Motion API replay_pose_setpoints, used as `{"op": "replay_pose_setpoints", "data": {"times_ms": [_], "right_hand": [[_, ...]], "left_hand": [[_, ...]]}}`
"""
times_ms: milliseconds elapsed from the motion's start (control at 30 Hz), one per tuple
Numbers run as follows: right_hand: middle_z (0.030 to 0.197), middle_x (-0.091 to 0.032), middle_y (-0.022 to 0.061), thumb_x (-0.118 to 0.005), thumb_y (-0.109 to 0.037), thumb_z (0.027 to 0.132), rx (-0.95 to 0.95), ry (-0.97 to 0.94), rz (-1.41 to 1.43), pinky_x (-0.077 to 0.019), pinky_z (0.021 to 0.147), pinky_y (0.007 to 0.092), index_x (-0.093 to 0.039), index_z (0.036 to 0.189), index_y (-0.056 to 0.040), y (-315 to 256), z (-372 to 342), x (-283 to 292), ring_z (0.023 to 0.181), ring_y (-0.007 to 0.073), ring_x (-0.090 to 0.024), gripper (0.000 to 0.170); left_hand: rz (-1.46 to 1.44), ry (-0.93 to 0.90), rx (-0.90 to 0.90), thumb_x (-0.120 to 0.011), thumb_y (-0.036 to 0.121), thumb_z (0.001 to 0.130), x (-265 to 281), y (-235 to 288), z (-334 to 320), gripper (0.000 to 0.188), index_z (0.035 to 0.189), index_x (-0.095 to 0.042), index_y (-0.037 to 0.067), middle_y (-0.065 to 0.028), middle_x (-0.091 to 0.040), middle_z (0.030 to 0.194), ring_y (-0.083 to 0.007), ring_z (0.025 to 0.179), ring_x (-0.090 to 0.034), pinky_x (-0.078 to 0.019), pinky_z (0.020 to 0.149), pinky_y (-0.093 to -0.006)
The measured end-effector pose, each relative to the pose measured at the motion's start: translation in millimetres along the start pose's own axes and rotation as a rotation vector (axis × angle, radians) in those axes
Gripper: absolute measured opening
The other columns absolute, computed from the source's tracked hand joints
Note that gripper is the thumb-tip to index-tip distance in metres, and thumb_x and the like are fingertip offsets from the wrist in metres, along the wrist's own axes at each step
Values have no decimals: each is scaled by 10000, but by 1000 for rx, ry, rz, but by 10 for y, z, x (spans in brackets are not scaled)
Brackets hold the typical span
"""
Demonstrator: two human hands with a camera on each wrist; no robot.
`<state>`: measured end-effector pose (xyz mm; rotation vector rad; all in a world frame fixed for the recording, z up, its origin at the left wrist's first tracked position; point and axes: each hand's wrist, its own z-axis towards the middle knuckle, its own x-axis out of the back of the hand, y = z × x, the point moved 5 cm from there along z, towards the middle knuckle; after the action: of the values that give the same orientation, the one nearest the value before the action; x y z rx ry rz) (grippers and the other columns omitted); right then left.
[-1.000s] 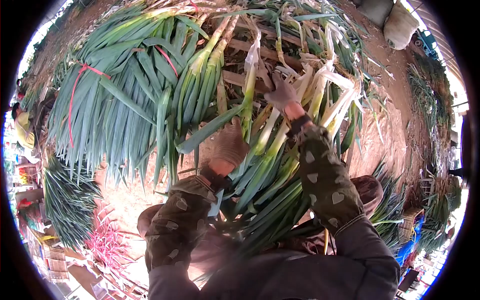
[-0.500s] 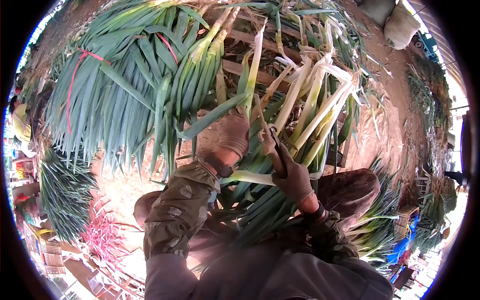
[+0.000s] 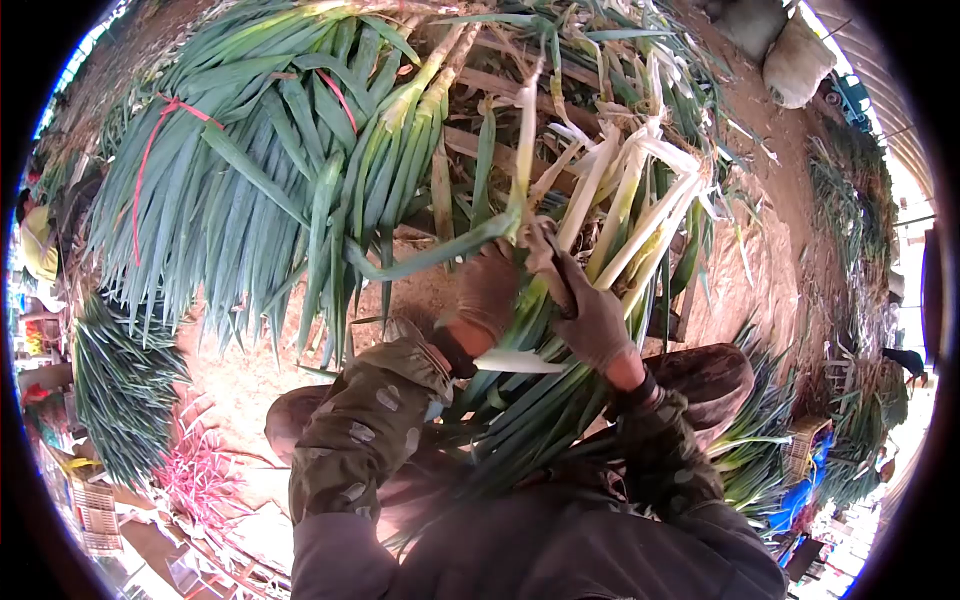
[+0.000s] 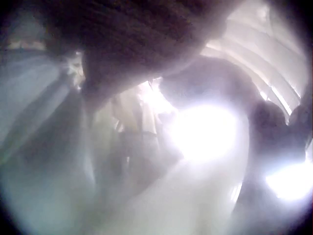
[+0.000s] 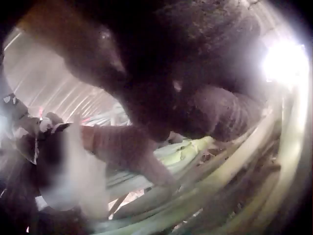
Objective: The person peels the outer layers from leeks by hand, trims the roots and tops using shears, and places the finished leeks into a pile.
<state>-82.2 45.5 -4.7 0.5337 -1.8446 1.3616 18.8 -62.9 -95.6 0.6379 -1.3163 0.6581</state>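
Observation:
In the head view my gloved left hand (image 3: 490, 290) grips a long green onion (image 3: 525, 165), its pale root end pointing up and away. Close beside it, my gloved right hand (image 3: 590, 320) has its fingers right at that stalk, pinching it just below the pale part. A brownish strip (image 3: 545, 262) runs along the right fingers; I cannot tell whether it is dry leaf. A white strip of stalk (image 3: 520, 361) lies below both hands. The right wrist view shows the left hand's fingers (image 5: 156, 169) near the dark, curled right fingers. Glare blurs the left wrist view.
A big heap of green onions (image 3: 250, 180) with red ties lies to the left. More pale stalks (image 3: 650, 215) lean on the right over wooden slats. Red-pink ties (image 3: 205, 465) are on the ground at lower left, by another onion pile (image 3: 125, 385). A sack (image 3: 798, 62) stands far right.
My right hand came down from the upper stalk toward my body, then moved back up beside the left hand. The left hand shifted slightly right; the held onion tilts differently, its outer leaf lower.

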Motion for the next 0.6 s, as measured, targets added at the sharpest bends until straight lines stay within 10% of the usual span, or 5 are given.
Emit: {"op": "replay_pose_setpoints", "data": {"times_ms": [100, 300, 400, 500, 600], "right_hand": [[795, -661, 250, -703, -124, 753, 58, -34, 6, -555, 663, 451, -386, 1476, -101, -134, 343, 76, 738, 405, -687, 790], [824, -669, 243, -701, -180, 783, 104, 58, -18, -535, 666, 476, -383, 1474, -127, -279, 970, -203, 775, 427, -671, 762], [845, -670, 250, -695, -179, 782, 141, 64, 31, -528, 670, 499, -376, 1475, -157, -441, 1037, -232, 783, 448, -660, 763], [862, -670, 257, -694, -156, 768, 113, -89, -20, -517, 687, 537, -377, 1468, -182, -524, 987, -384, 796, 470, -649, 769], [880, -669, 260, -688, -129, 756, 167, -64, 52, -512, 721, 536, -376, 1468, -171, -526, 842, -519, 833, 476, -645, 779]], "left_hand": [[78, 160, -149, -565, 140, 883, 108, 277, -224, 373, 1216, -523, -21, -100, -645, 922, -273, 756, -703, -569, 613, -384], [-301, -776, -381, -678, 291, 849, 423, 83, -92, 357, 1097, -670, 33, -151, -678, 974, -347, 829, -688, -555, 797, -436], [-302, -478, -418, -657, 353, 843, 562, -708, 456, 251, 886, -722, 114, -147, -702, 842, -348, 850, -684, -546, 790, -457], [-31, -230, 157, -659, 241, 859, 381, -1664, 1001, 203, 983, -709, 88, -183, -705, 951, -358, 766, -705, -567, 727, -459], [46, 86, 223, -644, 193, 863, 158, -2058, 1229, 235, 1070, -633, 82, -151, -682, 1056, -335, 918, -697, -566, 733, -429]]}}
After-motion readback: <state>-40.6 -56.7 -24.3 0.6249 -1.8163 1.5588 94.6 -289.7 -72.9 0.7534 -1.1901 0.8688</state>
